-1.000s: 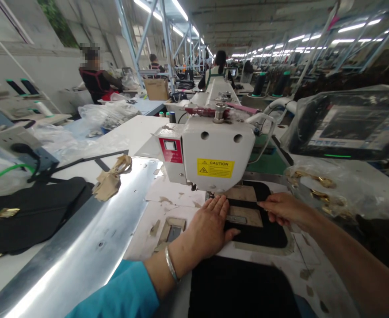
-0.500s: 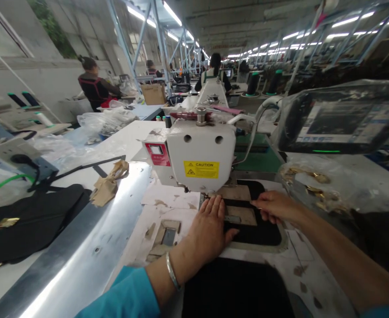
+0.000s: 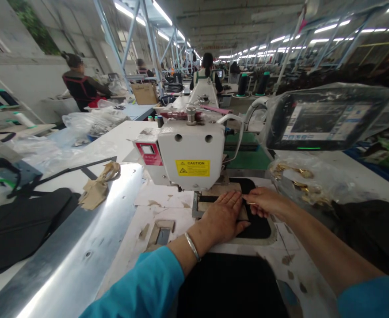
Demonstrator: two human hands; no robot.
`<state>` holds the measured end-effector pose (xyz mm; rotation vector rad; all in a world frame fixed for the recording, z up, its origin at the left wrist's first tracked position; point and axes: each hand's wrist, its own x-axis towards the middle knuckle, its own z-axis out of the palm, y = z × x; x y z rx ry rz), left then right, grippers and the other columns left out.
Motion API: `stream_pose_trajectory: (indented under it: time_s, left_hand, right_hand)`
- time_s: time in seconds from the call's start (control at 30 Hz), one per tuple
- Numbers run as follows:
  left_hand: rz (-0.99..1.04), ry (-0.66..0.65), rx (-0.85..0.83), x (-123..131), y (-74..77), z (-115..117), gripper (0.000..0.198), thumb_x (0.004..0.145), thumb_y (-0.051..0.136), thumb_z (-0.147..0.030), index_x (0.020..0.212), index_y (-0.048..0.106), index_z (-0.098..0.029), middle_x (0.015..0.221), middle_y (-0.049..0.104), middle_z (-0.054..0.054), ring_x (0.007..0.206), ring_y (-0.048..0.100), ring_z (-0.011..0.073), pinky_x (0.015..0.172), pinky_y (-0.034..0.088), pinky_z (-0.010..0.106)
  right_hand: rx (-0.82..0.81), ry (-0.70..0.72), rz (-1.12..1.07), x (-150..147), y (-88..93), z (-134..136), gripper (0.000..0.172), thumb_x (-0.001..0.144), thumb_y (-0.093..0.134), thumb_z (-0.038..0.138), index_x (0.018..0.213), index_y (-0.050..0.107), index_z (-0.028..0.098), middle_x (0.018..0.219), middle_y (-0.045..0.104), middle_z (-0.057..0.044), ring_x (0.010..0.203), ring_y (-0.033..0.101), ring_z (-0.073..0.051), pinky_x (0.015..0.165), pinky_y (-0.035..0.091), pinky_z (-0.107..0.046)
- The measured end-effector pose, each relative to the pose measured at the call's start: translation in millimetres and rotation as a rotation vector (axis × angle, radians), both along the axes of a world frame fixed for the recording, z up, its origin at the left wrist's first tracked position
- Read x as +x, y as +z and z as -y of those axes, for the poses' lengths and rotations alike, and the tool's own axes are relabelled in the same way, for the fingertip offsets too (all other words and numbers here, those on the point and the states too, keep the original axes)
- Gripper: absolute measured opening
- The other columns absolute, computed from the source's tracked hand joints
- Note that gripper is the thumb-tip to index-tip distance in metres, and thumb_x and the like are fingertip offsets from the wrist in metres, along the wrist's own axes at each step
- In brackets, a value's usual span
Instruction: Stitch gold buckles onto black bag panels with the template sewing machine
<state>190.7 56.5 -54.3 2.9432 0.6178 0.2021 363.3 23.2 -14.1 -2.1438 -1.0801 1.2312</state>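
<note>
My left hand (image 3: 224, 216) lies flat, fingers stretched, on the brown cardboard template (image 3: 214, 190) over a black panel (image 3: 262, 227). A bracelet circles that wrist. Close to its fingertips, my right hand (image 3: 265, 202) is closed in a pinch at the template's right edge; what it grips is too small to make out. A thin gold-coloured glint shows by its fingers. The white sewing machine head (image 3: 191, 152) stands just behind my hands. A grey metal clamp frame (image 3: 195, 211) shows left of my left hand. Another black panel (image 3: 227, 287) lies nearer me.
A plastic-wrapped control screen (image 3: 317, 123) stands at right, above a clear bag of gold-coloured hardware (image 3: 297, 179). At left are crumpled brown paper (image 3: 97, 187), a shiny metal plate (image 3: 104, 234) and black pieces (image 3: 22, 225). Several people work farther back.
My left hand has slid right along the template, uncovering the clamp frame and a black strip in the template's slot. My right hand stays pinched near the same edge. The view has shifted slightly.
</note>
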Motion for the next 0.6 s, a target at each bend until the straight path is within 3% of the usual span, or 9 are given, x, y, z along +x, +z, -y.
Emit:
stream_pose_trajectory:
  time_s: [0.3, 0.5, 0.6]
  left_hand:
    - [0.084, 0.090, 0.017, -19, -7.0, 0, 0.073, 0.098, 0.046, -0.055, 0.148, 0.038, -0.002, 0.157, 0.034, 0.018, 0.147, 0.030, 0.0292, 0.121, 0.026, 0.042]
    - [0.108, 0.077, 0.018, -22, -7.2, 0, 0.072, 0.099, 0.046, -0.053, 0.148, 0.038, -0.001, 0.157, 0.035, 0.018, 0.147, 0.031, 0.0288, 0.122, 0.023, 0.041]
    - [0.108, 0.086, 0.030, -22, -7.5, 1, 0.071, 0.099, 0.047, -0.052, 0.147, 0.038, -0.002, 0.156, 0.036, 0.018, 0.147, 0.031, 0.0280, 0.121, 0.024, 0.041]
  right_hand:
    - [-0.010, -0.027, 0.092, -10, -3.1, -4, 0.030, 0.095, 0.053, 0.027, 0.067, 0.047, 0.019, 0.043, 0.047, 0.006, 0.032, 0.040, -0.005, 0.033, 0.025, -0.018]
    - [-0.005, 0.007, 0.203, -11, -10.3, -7, 0.035, 0.092, 0.060, 0.037, 0.065, 0.046, 0.021, 0.042, 0.038, 0.008, 0.033, 0.036, -0.007, 0.036, 0.026, -0.021]
    - [0.036, 0.023, 0.304, -8, -10.5, -8, 0.032, 0.088, 0.064, 0.033, 0.063, 0.049, 0.021, 0.043, 0.038, 0.007, 0.037, 0.037, -0.008, 0.039, 0.027, -0.022]
